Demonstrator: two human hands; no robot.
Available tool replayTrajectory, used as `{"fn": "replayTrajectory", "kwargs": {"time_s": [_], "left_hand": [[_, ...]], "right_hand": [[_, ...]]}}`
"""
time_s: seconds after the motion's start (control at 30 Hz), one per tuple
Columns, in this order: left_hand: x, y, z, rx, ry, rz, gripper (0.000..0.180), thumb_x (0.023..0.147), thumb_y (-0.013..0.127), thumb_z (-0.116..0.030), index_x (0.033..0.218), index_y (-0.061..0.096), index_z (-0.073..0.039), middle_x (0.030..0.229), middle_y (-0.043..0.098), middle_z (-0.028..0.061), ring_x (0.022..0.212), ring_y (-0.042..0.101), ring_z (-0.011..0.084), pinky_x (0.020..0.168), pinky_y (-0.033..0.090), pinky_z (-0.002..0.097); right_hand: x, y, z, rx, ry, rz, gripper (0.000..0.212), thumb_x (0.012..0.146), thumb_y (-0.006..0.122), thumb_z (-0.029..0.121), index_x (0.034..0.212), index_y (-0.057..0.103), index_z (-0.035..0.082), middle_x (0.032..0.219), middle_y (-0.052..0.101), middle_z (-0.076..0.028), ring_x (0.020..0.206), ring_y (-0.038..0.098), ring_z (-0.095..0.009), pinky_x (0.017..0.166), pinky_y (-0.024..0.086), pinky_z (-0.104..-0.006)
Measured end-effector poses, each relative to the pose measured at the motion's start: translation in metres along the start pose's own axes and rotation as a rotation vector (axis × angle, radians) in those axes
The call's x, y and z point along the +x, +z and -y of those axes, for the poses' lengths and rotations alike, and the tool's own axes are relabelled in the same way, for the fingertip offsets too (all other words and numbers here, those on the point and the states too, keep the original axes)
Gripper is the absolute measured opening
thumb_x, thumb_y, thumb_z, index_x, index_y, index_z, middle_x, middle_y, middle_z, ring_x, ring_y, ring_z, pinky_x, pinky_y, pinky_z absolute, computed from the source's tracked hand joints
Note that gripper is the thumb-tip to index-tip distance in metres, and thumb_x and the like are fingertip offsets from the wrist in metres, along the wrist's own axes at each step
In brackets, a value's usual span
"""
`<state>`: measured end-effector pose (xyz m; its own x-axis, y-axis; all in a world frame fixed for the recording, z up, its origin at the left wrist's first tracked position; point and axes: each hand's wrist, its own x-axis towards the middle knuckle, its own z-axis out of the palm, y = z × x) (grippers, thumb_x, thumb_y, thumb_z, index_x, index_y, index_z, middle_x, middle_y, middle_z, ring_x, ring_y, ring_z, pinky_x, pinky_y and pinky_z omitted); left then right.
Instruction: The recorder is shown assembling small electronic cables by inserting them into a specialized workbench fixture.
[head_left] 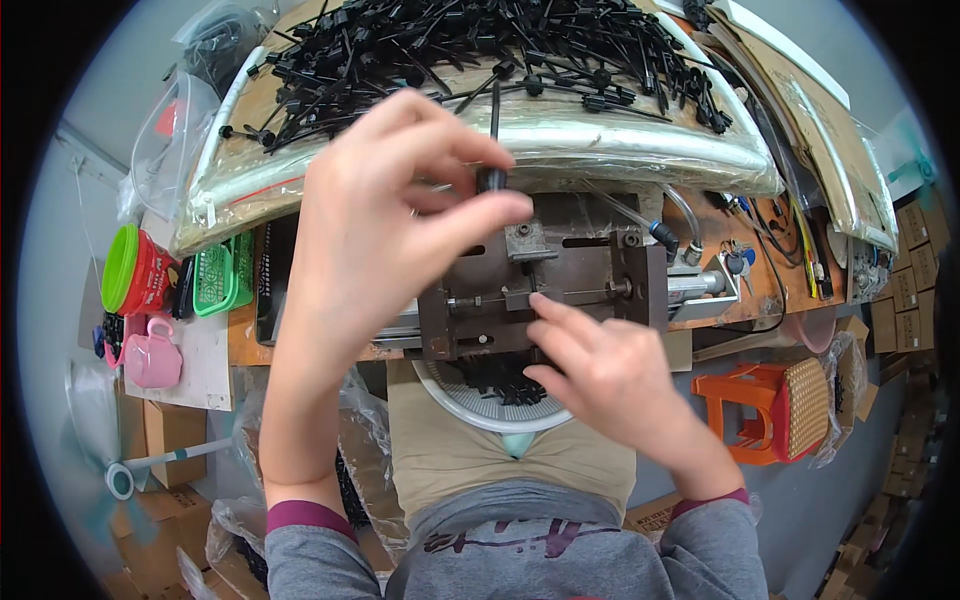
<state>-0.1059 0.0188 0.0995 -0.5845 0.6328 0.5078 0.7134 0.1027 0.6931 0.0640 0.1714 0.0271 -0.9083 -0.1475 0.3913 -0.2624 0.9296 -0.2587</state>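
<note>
Between the thumb and fingers of my left hand (365, 215) is a black plastic part with a thin stem (494, 115). The hand is raised above the far side of a dark metal fixture (590, 265), its thumb and index finger closed on the part. My right hand (615, 370) reaches over the fixture's near edge. Its index fingertip touches the small block (518, 298) at the fixture's middle, thumb and fingers apart. Beneath the near edge sits a pale basket (500, 421) with more black parts inside.
A heap of black stemmed parts (440, 50) covers a film-wrapped tray (650, 150) at the back. On the left are a red tub (146, 275), a green basket (222, 275) and a pink cup (153, 355). An air cylinder (695, 286) and an orange stool (745, 405) are on the right.
</note>
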Motion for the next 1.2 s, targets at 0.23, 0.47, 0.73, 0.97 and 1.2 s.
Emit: {"fn": "replayTrajectory", "kwargs": {"time_s": [0.23, 0.47, 0.73, 0.97, 1.2], "left_hand": [[-0.069, 0.017, -0.017, 0.095, 0.093, 0.092, 0.029, 0.072, 0.084, -0.002, 0.099, 0.075, 0.000, 0.129, 0.067, 0.0173, 0.087, 0.074, 0.0208, 0.074, 0.060, 0.0294], [-0.115, 0.060, -0.012, 0.214, 0.070, 0.097, 0.027, 0.071, 0.082, -0.004, 0.095, 0.071, 0.000, 0.132, 0.065, 0.0181, 0.088, 0.073, 0.0245, 0.076, 0.059, 0.0319], [-0.128, 0.089, 0.003, 0.392, 0.120, 0.094, 0.026, 0.074, 0.079, -0.007, 0.097, 0.070, -0.001, 0.133, 0.064, 0.0181, 0.081, 0.071, 0.0231, 0.072, 0.057, 0.0321], [-0.116, 0.091, 0.004, 0.473, 0.128, 0.144, 0.026, 0.072, 0.080, -0.009, 0.095, 0.070, -0.002, 0.133, 0.064, 0.0191, 0.073, 0.070, 0.0229, 0.068, 0.056, 0.0312], [-0.117, 0.088, 0.004, 0.472, 0.104, 0.156, 0.024, 0.073, 0.080, -0.008, 0.094, 0.070, -0.003, 0.133, 0.064, 0.0180, 0.067, 0.069, 0.0219, 0.064, 0.055, 0.0309]], "right_hand": [[0.091, -0.061, -0.072, -0.352, -0.061, -0.387, 0.025, 0.080, 0.066, 0.001, 0.104, 0.065, 0.007, 0.100, 0.069, -0.011, 0.080, 0.070, -0.032, 0.069, 0.056, -0.0407], [0.169, -0.063, -0.146, -0.633, -0.016, 0.109, 0.052, 0.075, 0.065, -0.009, 0.124, 0.060, 0.008, 0.114, 0.070, -0.012, 0.107, 0.067, -0.032, 0.089, 0.055, -0.0423], [0.184, -0.082, -0.119, -0.331, 0.106, 0.426, 0.052, 0.068, 0.067, -0.003, 0.119, 0.062, 0.001, 0.112, 0.069, -0.018, 0.091, 0.069, -0.030, 0.082, 0.057, -0.0396], [0.182, -0.073, -0.137, -0.340, -0.002, 0.351, 0.047, 0.063, 0.071, -0.003, 0.110, 0.066, 0.001, 0.098, 0.069, -0.014, 0.081, 0.067, -0.028, 0.073, 0.054, -0.0396], [0.192, -0.065, -0.126, -0.387, -0.054, 0.366, 0.035, 0.072, 0.067, -0.005, 0.107, 0.067, -0.001, 0.096, 0.069, -0.016, 0.094, 0.068, -0.032, 0.085, 0.055, -0.0413]]}}
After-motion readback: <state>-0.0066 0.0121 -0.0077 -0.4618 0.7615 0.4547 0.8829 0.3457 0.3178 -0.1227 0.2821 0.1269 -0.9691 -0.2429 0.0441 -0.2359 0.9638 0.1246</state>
